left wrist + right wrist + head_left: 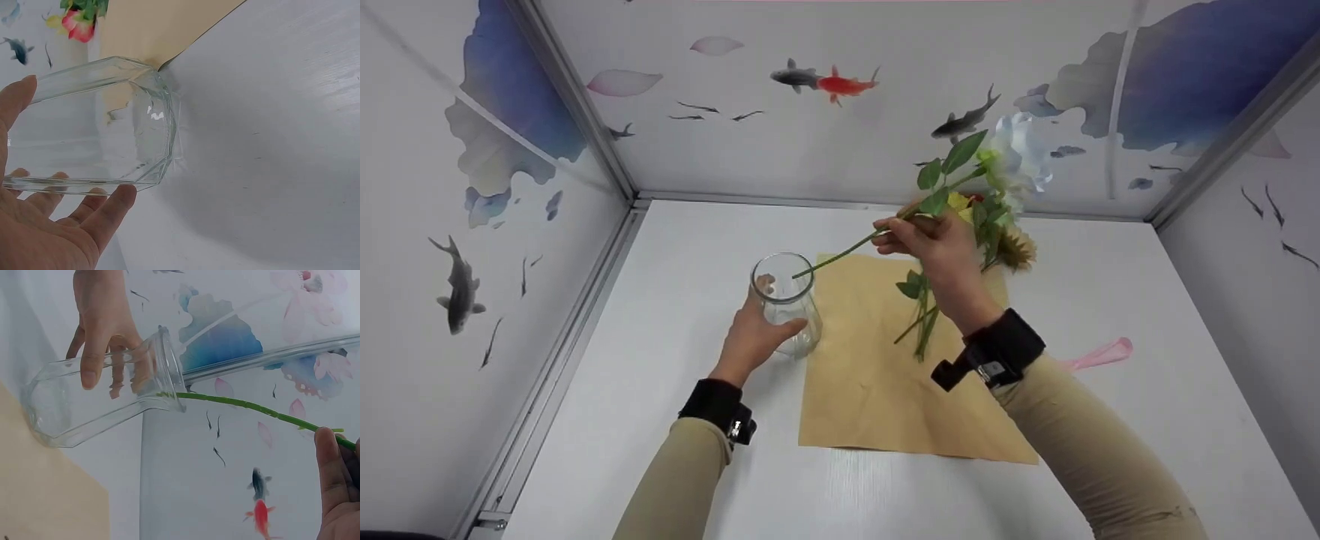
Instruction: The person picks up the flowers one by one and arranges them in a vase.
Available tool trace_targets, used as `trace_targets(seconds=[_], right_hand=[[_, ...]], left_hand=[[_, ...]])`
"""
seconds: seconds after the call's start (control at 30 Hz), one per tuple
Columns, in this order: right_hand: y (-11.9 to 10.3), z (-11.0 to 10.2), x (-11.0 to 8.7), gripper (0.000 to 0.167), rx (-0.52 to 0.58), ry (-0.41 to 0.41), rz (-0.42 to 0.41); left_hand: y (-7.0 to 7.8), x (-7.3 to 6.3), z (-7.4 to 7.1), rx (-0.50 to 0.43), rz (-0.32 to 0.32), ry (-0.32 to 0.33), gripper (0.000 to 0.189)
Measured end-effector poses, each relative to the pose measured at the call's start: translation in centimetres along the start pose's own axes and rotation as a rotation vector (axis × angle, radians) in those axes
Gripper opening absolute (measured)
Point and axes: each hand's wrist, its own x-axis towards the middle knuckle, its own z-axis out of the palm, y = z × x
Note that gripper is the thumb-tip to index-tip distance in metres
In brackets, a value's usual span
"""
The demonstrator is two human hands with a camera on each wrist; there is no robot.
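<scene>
My left hand (757, 330) grips a clear glass vase (84, 129) around its side, thumb on one side and fingers on the other. Between the thumb and fingers of my right hand (945, 255) is the green stem (253, 406) of an artificial flower with a pale blue-white bloom (1020, 154) and green leaves. In the right wrist view, the stem's lower end reaches just inside the vase's mouth (169, 371). Behind my right hand are more flowers, including a yellow-brown one (1016, 249); their stems (926, 322) show below, over brown paper. My right hand partly hides them.
A sheet of brown paper (877, 397) covers the middle of the white table (660, 300), beside the vase. On the right, a pink strip (1102, 354) lies partly behind my right sleeve. White panels printed with fish (847, 84) enclose the back and sides.
</scene>
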Motion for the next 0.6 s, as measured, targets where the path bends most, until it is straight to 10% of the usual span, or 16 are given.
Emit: trace_targets(seconds=[0.6], right_hand=[[2.3,3.0,0.1,0.015,-0.335,-0.113,-0.046]], left_hand=[[-0.1,0.2,-0.1,0.009,0.004,-0.009,0.104]])
